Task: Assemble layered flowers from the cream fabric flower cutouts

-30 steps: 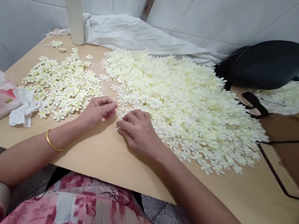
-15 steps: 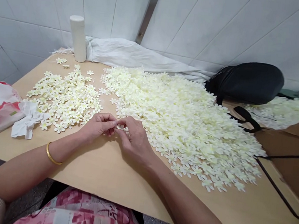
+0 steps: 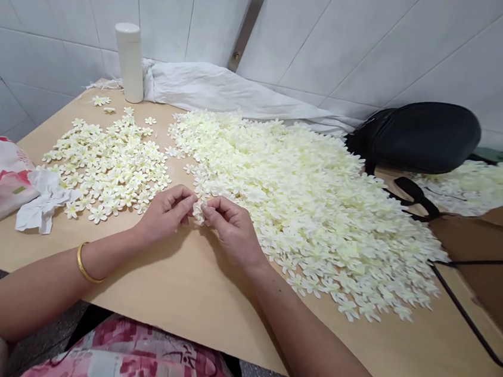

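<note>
White artificial flowers (image 3: 198,212), bunched together, show between my two hands over the table's near side. Thumb and forefinger of my right hand (image 3: 234,229) pinch them from the right. My left hand (image 3: 165,212) is closed in a pinch at their left edge; what sits between its fingertips is too small to make out. Left of my hands lies a smaller pile of white flowers with yellow centres (image 3: 110,164), mostly spread flat. On the right is a large heap of pale flowers (image 3: 304,200), reaching close to my right hand.
A white bottle (image 3: 129,65) stands at the back left, beside a white cloth (image 3: 226,90) along the wall. Crumpled tissue (image 3: 46,200) and a red-and-white packet (image 3: 3,183) lie left. A black bag (image 3: 423,137) and brown cardboard (image 3: 490,261) border the heap on the right.
My hands have drawn slightly apart, and my right hand has turned. More of the bunched white flowers shows between my fingertips. The piles look the same.
</note>
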`<state>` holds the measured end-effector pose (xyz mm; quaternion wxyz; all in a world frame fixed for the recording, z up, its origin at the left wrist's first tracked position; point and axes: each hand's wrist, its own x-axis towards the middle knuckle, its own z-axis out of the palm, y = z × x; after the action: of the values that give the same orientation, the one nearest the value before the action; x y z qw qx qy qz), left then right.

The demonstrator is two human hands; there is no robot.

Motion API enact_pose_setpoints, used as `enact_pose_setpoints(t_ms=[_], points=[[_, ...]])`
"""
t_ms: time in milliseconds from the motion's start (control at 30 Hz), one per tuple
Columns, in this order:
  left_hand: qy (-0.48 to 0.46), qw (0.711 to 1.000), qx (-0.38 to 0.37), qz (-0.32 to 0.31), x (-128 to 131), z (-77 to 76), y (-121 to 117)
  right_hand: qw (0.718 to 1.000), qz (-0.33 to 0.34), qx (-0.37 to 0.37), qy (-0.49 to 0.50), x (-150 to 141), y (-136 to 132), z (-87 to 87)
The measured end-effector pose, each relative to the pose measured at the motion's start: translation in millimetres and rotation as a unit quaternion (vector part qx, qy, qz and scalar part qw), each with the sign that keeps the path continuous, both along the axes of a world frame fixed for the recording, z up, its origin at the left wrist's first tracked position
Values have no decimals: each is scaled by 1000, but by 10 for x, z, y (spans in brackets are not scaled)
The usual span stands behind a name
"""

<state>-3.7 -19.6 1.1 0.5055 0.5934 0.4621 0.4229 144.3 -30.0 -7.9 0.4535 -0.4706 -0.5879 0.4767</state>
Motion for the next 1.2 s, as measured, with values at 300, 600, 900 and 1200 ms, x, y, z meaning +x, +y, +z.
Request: enact_pose_setpoints(t_ms=[300, 600, 900, 1200], points=[[-101, 988, -94, -75, -13, -18, 18, 996, -22, 62, -68, -10, -17, 8], [-112, 987, -105, -43, -30, -46, 37, 999, 11, 32, 26, -33, -7, -34], [-64, 994, -70, -57, 4, -29, 9, 999, -7, 15, 43, -26, 7, -74], [-112, 983, -116, -90, -45, -53, 41, 1000, -24, 8, 7, -12, -6, -8]])
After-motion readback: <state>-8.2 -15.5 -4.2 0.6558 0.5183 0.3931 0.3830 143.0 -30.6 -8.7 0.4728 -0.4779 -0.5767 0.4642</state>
